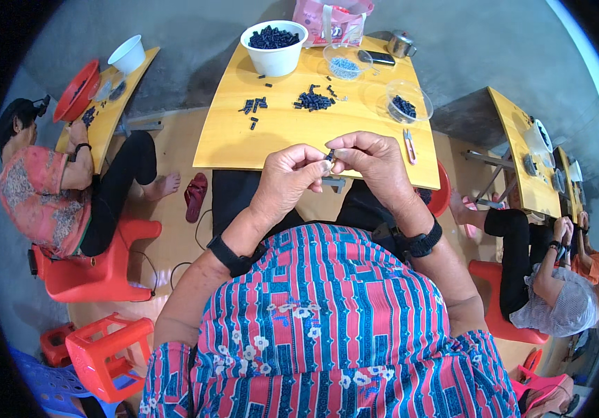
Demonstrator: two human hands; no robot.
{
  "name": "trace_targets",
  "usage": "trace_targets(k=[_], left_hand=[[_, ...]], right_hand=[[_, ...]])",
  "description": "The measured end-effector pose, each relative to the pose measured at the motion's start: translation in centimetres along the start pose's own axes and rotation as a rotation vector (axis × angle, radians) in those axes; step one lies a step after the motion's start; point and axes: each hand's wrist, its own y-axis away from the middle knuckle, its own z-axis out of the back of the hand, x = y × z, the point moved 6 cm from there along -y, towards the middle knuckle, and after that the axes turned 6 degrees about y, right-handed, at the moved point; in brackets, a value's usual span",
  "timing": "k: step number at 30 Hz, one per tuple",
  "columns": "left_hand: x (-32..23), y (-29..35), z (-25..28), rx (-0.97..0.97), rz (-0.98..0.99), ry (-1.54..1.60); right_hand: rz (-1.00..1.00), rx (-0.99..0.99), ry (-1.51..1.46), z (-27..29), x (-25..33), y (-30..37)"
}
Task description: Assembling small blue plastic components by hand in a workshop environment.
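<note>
Close to the table's near edge, my left hand (291, 173) and my right hand (369, 159) meet over a small black cylindrical piece (330, 156). Both pinch it between thumb and fingertips; its finer details are too small to make out. Beyond my hands, a pile of similar black pieces (315, 101) lies on the yellow table (243, 143). To its left is a looser cluster of black pieces (254, 105). A clear bowl (418, 103) holding more of them stands at the right, with small thread snips (409, 146) lying below it.
At the back are a white tub (275, 63) full of black pieces, a clear bowl (345, 66) of small pale parts, a phone (376, 58), a metal mug (402, 44) and a pink bag (331, 24). People work at side tables. A red basin (440, 191) sits under the table's right edge.
</note>
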Motion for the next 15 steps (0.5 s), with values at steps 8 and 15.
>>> trace_targets(k=[8,15], left_hand=[[-0.5,0.9,-1.0,0.071,0.029,0.034],[-0.1,1.1,-1.2,0.087,0.08,0.057]], right_hand=[[0.025,-0.009,0.099,0.0,1.3,1.8],[0.062,0.006,0.034,0.1,0.4,1.9]])
